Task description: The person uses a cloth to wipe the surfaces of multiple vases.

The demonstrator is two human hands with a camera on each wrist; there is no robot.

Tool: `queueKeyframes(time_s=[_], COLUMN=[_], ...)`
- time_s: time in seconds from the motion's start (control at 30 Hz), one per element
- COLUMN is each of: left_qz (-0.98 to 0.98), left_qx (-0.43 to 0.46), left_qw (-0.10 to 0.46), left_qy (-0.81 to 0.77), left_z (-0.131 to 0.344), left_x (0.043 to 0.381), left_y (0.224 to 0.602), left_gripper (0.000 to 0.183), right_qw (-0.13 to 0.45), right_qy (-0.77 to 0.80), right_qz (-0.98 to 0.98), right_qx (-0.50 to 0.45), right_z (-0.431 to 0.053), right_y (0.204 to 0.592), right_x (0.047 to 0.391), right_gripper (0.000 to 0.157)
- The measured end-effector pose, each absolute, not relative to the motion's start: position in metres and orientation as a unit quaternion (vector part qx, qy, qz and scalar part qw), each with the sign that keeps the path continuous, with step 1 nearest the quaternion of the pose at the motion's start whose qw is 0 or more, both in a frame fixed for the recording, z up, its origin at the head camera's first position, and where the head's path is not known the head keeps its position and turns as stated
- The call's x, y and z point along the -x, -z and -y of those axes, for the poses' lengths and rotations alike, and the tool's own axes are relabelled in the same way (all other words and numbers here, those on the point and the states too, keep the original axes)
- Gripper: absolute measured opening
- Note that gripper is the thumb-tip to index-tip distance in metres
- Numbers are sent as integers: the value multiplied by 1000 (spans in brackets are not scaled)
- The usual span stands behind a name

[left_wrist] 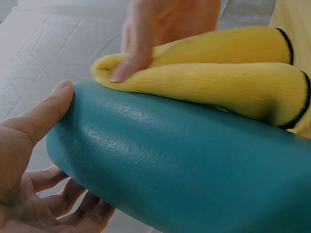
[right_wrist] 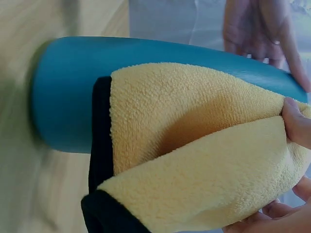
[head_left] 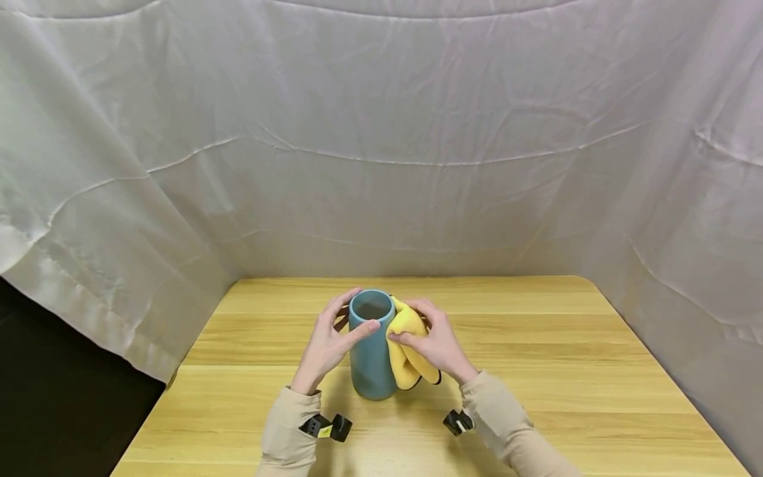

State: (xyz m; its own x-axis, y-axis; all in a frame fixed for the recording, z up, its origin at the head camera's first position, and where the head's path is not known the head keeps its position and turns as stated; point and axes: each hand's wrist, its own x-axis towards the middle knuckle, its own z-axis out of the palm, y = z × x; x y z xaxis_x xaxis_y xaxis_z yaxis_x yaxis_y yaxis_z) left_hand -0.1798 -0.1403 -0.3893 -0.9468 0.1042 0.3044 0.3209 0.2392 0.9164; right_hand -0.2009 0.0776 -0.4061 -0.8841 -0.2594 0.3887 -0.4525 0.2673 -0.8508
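Observation:
A teal-blue vase [head_left: 371, 364] with a round open mouth stands upright, or nearly so, at the near middle of the table. My left hand [head_left: 326, 341] grips it just below the rim, thumb at the near side and fingers curled round the far left. On the opposite side, my right hand [head_left: 440, 341] pinches a folded yellow cloth [head_left: 407, 372] with black edging. The cloth [right_wrist: 170, 107] lies along the vase's right side and hangs down from my fingers. In the left wrist view the right thumb presses on the cloth's fold [left_wrist: 218, 80] close to the rim.
The wooden table [head_left: 536, 371] spreads out around the vase. A pale grey curtain [head_left: 381, 132] surrounds its back and sides. Small black wrist cameras [head_left: 341, 428] sit on both beige sleeves. A dark area [head_left: 59, 391] lies beyond the table's left edge.

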Motion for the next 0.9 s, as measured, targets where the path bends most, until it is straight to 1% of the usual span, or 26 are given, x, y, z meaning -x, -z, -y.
queueKeyframes(time_s=[0.33,0.47,0.77,0.9], left_qz=[782,781,783,783], left_qx=[140,142,142,141], left_qw=[92,93,93,94], left_qy=[600,601,598,599], left_z=[141,141,141,141], left_x=[180,181,181,180], left_y=[390,390,391,390], left_gripper=[64,64,64,63], right_qw=[8,7,11,25], right_qy=[-546,-550,-549,-553], right_qz=[820,817,820,815], right_qx=[-173,-174,-163,-173], right_z=[-82,-83,-81,-80], right_y=[448,454,452,446], right_x=[200,200,199,200], right_gripper=[52,53,51,51])
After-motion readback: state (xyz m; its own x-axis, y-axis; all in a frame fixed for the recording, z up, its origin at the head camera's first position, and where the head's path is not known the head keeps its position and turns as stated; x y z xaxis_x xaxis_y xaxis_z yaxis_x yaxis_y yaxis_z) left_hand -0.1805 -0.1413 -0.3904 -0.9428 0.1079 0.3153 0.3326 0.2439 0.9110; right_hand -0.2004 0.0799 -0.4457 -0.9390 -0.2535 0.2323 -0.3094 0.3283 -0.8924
